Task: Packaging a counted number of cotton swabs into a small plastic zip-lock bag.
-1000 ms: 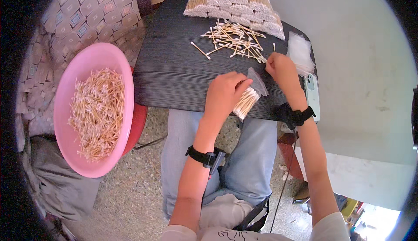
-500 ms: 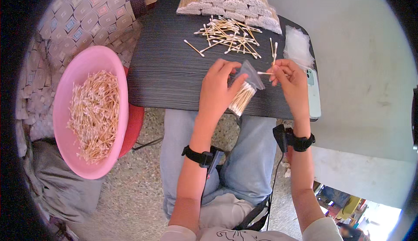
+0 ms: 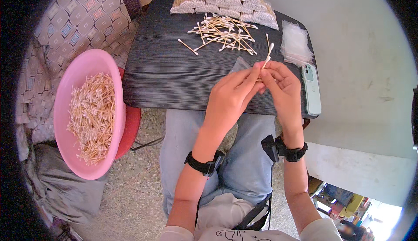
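Observation:
My left hand (image 3: 230, 93) is closed around a small see-through zip bag (image 3: 240, 65); only its upper part shows past my fingers, and its contents are hidden. My right hand (image 3: 282, 84) pinches a few cotton swabs (image 3: 267, 59), some pointing up and away from me. The fingertips of both hands meet at these swabs, over the near right part of the table. Just beyond them lies a loose pile of cotton swabs (image 3: 226, 34), with one swab (image 3: 188, 47) off to its left.
Filled swab bags (image 3: 222, 1) are stacked along the far edge of the black table (image 3: 165, 73). Flat plastic bags (image 3: 296, 42) and a pale green phone (image 3: 311, 90) lie at the right edge. A pink basin (image 3: 62, 114) of swabs stands left, on something red.
My left hand has moved right with the bag, which has turned mostly out of sight behind it. Its fingertips now touch the swabs in my right hand. The view has shifted slightly.

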{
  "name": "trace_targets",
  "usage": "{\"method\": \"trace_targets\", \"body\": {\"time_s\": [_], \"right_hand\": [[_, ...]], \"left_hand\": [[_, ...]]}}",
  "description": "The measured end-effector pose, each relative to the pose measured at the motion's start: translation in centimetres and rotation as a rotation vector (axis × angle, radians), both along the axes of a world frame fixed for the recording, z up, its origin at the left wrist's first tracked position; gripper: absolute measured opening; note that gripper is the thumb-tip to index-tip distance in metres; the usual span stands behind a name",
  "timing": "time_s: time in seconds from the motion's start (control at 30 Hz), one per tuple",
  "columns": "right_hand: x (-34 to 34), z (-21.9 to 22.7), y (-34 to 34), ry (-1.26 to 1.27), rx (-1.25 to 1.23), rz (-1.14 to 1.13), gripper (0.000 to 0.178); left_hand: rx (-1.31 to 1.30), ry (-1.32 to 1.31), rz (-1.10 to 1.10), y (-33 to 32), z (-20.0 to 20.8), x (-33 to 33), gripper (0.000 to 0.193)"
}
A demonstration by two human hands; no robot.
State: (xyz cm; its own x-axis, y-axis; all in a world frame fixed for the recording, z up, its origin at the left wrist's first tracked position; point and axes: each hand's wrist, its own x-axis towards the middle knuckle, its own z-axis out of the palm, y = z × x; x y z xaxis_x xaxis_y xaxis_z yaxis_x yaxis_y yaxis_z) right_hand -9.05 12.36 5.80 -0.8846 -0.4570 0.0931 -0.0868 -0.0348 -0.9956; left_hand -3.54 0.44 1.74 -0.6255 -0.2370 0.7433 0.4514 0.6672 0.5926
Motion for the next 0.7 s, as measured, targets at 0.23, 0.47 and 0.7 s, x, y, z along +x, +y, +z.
{"method": "trace_targets", "body": {"time_s": [0.23, 0.47, 0.7], "right_hand": [[0.2, -0.9, -0.3, 0.031, 0.019, -0.03, 0.016], [-0.3, 0.3, 0.0, 0.105, -0.004, -0.236, 0.016], [1.7, -0.2, -1.1, -0.051, 0.065, -0.019, 0.015]], "left_hand": [[0.046, -0.037, 0.025, -0.2, -0.9, 0.5, 0.038], [0.281, -0.074, 0.175, -0.3, -0.4, 0.7, 0.014], [0.818, -0.183, -0.076, 1.7, -0.2, 0.0, 0.015]]}}
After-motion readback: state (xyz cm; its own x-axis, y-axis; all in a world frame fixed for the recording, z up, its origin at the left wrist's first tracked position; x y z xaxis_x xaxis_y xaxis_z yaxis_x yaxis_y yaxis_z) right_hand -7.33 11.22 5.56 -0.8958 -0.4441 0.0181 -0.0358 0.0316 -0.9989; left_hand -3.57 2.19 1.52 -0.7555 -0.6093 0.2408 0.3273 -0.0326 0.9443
